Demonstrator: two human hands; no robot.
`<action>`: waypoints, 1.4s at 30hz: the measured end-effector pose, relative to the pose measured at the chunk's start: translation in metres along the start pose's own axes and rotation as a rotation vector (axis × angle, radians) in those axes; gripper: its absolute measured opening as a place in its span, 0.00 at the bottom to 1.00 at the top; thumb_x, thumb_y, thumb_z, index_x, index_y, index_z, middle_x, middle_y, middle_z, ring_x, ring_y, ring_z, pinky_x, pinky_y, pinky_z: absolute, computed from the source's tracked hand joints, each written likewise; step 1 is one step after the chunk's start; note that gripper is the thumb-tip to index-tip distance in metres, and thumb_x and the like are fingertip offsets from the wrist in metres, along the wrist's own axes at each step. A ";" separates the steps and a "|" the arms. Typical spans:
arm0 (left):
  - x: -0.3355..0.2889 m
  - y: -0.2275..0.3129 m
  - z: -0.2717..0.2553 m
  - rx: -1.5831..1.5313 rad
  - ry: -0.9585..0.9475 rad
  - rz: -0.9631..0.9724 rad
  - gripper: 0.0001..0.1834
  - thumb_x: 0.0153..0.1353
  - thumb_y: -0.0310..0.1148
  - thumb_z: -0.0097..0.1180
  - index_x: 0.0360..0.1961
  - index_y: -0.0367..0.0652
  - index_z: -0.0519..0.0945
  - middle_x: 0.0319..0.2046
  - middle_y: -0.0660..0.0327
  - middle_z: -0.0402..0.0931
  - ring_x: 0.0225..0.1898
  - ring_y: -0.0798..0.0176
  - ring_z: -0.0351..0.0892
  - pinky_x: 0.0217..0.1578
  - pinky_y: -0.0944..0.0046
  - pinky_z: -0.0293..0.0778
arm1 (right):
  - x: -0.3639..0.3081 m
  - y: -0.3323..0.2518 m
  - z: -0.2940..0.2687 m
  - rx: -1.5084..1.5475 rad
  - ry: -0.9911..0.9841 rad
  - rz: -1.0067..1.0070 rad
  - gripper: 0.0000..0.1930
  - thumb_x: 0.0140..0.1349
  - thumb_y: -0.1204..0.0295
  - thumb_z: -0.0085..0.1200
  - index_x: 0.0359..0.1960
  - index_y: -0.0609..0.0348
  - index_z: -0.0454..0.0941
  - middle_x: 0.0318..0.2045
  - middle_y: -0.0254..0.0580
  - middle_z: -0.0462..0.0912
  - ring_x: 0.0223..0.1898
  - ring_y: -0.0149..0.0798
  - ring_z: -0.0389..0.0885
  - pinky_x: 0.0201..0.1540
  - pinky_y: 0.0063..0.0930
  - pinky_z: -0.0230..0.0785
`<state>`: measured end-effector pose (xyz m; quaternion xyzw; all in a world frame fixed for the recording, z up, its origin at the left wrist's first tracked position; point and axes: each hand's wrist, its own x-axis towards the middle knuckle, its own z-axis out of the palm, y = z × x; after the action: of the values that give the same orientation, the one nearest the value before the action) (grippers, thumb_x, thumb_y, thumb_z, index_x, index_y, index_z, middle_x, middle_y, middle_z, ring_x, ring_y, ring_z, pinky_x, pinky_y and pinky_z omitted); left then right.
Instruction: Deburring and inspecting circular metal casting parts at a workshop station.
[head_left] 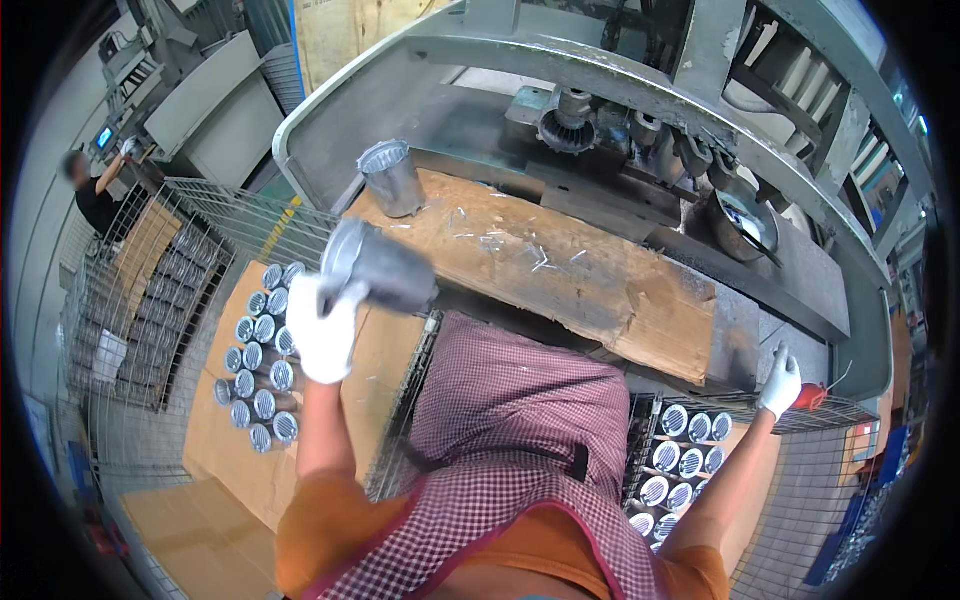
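Note:
My left hand (325,335), in a white glove, grips a grey ribbed metal cylinder (385,268) above the left end of the cardboard-covered bench. The cylinder is tilted and a little blurred. A similar metal cylinder (395,180) stands upright just beyond it, on the bench's far left corner. At the bench's right end, my gloved right hand (781,384) has its fingers stretched out and shows nothing in them. Close beside that hand is a red object (811,397) with a thin wire-like spout; its kind is unclear.
Metal slivers (541,262) litter the cardboard (620,300). A press tool (568,128) hangs behind it, with a metal pot (742,225) to its right. Wire cages with rows of finished-looking cylinders (263,355) (690,462) flank me. A person (98,195) stands far left.

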<state>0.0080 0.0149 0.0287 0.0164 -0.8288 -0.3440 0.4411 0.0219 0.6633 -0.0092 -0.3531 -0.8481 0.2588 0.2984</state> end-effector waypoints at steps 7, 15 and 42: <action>0.059 0.012 0.102 0.354 -0.095 0.284 0.13 0.50 0.43 0.66 0.28 0.44 0.82 0.25 0.53 0.74 0.27 0.49 0.76 0.31 0.54 0.71 | 0.004 -0.002 0.009 -0.109 -0.032 -0.079 0.28 0.65 0.49 0.50 0.41 0.69 0.81 0.37 0.54 0.85 0.37 0.47 0.83 0.45 0.35 0.69; 0.031 0.038 0.162 0.325 -0.300 0.134 0.24 0.60 0.46 0.55 0.55 0.48 0.74 0.51 0.53 0.75 0.47 0.50 0.78 0.43 0.50 0.73 | -0.003 -0.008 0.003 -0.067 -0.044 -0.037 0.25 0.64 0.52 0.52 0.41 0.67 0.82 0.37 0.55 0.84 0.37 0.48 0.83 0.43 0.35 0.70; -0.014 0.012 0.255 0.366 -0.387 0.373 0.24 0.61 0.48 0.55 0.56 0.51 0.74 0.55 0.54 0.72 0.52 0.47 0.72 0.51 0.48 0.67 | -0.014 -0.016 0.004 -0.188 0.161 -0.213 0.23 0.62 0.50 0.49 0.21 0.55 0.78 0.21 0.51 0.79 0.27 0.55 0.80 0.33 0.45 0.70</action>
<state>-0.1688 0.1706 -0.0699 -0.1222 -0.9342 -0.0992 0.3203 0.0199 0.6417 -0.0057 -0.3069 -0.8746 0.1161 0.3570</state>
